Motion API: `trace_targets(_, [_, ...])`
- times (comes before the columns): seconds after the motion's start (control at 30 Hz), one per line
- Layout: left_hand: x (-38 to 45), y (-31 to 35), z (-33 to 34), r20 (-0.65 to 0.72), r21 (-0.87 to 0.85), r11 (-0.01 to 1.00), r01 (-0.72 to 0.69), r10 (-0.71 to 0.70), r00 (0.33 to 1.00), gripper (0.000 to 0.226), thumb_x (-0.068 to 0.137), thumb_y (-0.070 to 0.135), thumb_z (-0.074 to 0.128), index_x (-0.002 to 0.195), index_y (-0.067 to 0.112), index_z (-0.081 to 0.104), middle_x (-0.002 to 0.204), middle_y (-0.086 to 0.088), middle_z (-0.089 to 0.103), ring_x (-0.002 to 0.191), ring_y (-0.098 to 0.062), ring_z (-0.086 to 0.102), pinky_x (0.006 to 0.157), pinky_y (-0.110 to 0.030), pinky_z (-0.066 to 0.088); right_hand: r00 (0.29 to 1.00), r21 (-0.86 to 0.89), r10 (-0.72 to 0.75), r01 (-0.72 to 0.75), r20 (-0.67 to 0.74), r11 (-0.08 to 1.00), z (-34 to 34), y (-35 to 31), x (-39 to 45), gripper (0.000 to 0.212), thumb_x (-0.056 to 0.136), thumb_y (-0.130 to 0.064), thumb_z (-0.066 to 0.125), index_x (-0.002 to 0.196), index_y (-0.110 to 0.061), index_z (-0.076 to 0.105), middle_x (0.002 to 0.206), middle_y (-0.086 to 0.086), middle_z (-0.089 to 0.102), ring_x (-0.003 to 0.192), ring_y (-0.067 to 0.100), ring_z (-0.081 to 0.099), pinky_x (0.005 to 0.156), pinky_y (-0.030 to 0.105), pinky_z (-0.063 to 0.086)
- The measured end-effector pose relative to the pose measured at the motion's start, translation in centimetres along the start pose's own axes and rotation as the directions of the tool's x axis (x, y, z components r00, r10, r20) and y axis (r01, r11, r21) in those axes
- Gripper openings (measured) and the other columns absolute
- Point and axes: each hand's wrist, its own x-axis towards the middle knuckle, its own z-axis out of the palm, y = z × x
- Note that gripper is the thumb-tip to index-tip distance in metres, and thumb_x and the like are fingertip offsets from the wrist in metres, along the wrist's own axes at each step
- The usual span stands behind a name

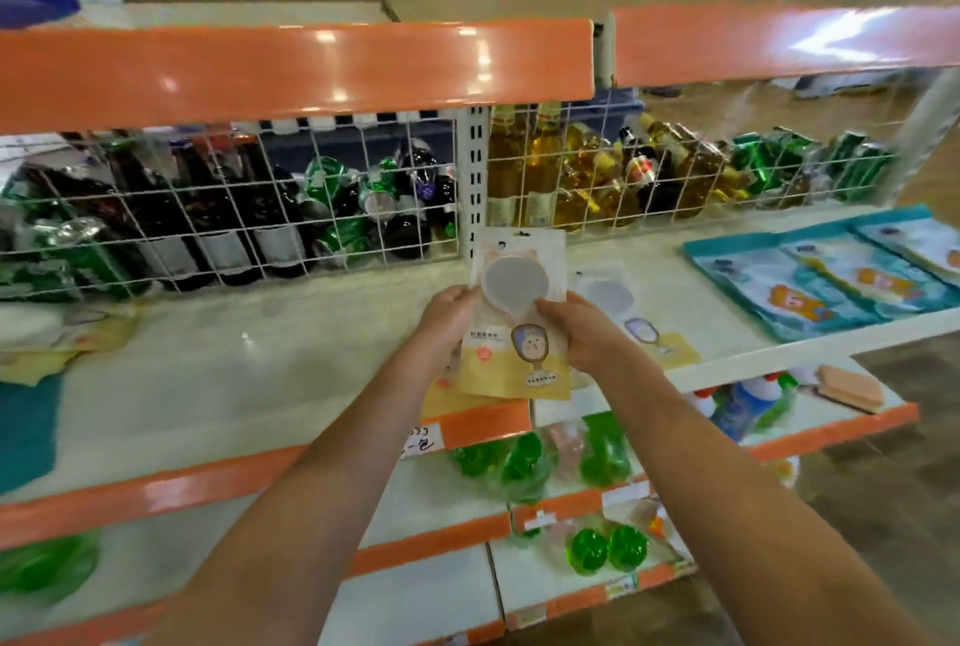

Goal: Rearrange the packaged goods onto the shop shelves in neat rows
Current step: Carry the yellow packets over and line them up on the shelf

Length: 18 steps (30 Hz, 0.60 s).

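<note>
Head view, hands: we see both arms reach in from the bottom of the frame; the left hand [451, 315] and right hand [582, 333] meet at centre, each with fingers curled round a side edge of the yellow packet [511, 318].
Head view, packet place: it is held upright just above the front edge of the white shelf [270, 364], at frame centre, in front of the perforated upright post [475, 177].
Head view, packet look: cream at the top, yellow at the bottom, with a round grey window near the top and a small cartoon mirror figure below; more yellow card shows behind its lower edge, and we cannot tell how many packets are stacked.
Head view, edges: an orange strip [291, 73] caps the shelf above; a white wire grid [234, 208] backs the shelf, with dark bottles [156, 214] behind it at left and amber bottles [571, 177] right of centre.
Head view, open room: bare white board lies left of the hands; a second packet [623, 312] lies flat just right of them, and blue packets [831, 276] overlap at the right edge.
Head view, below: green items [519, 458] sit on the lower shelves.
</note>
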Motion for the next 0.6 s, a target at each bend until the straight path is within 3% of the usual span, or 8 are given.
trace_targets(0.13, [0.2,0.2,-1.2,-0.111,-0.009,0.998,-0.065,0.064,0.992,0.025,0.093,0.026,0.058,0.114,0.013,0.060,0.107,-0.005,0.065,0.087,-0.017,0.061,0.068,-0.026,0.048,0.993,-0.127,0.003,0.012,0.117,0.992,1.2,-1.3,1.7,0.014,0.091,-0.010,0.057,0.105,-0.008,0.055,0.102,0.025,0.063,0.080,0.028,0.058,0.086,0.051,0.052])
trace_targets(0.23, [0.4,-0.4,-2.1,-0.197,-0.060,0.997,-0.044,0.031,0.980,0.030,0.091,0.028,0.059,0.117,0.012,0.061,0.108,-0.006,0.062,0.094,-0.021,0.056,0.077,-0.031,0.044,0.995,-0.193,0.013,0.007,0.100,0.981,1.4,-2.1,2.7,0.019,0.094,-0.008,0.054,0.112,-0.012,0.055,0.087,0.008,0.063,0.075,0.019,0.061,0.068,0.030,0.052])
trace_targets(0.4, [0.5,-2.4,-3.3,-0.283,0.038,0.999,0.021,-0.009,0.959,0.015,0.093,0.023,0.057,0.099,0.011,0.063,0.092,-0.008,0.062,0.071,-0.018,0.057,0.062,-0.029,0.044,0.997,-0.382,-0.079,0.079,0.015,0.921,0.2,-1.6,4.5,0.029,0.093,-0.007,0.053,0.121,-0.010,0.055,0.104,0.013,0.065,0.078,0.019,0.060,0.062,0.022,0.048])
trace_targets(0.5, [0.7,-3.9,-3.5,-0.316,0.107,0.991,0.083,-0.045,0.948,0.016,0.091,0.022,0.057,0.082,0.010,0.063,0.085,-0.012,0.064,0.073,-0.026,0.060,0.065,-0.032,0.045,0.982,-0.571,-0.186,0.136,-0.029,0.809,-0.1,-1.3,4.9,0.031,0.090,-0.007,0.052,0.120,-0.012,0.058,0.112,0.017,0.065,0.077,0.020,0.057,0.064,0.027,0.045])
trace_targets(0.6, [0.9,-4.9,-3.7,-0.321,0.356,0.930,0.089,0.032,0.947,0.023,0.093,0.028,0.051,0.075,0.014,0.055,0.076,-0.006,0.058,0.068,-0.023,0.053,0.059,-0.029,0.037,0.966,-0.737,-0.259,0.186,0.016,0.649,-0.3,-1.1,4.9,0.034,0.093,-0.009,0.044,0.124,-0.016,0.056,0.115,0.012,0.063,0.083,0.020,0.055,0.069,0.024,0.039])
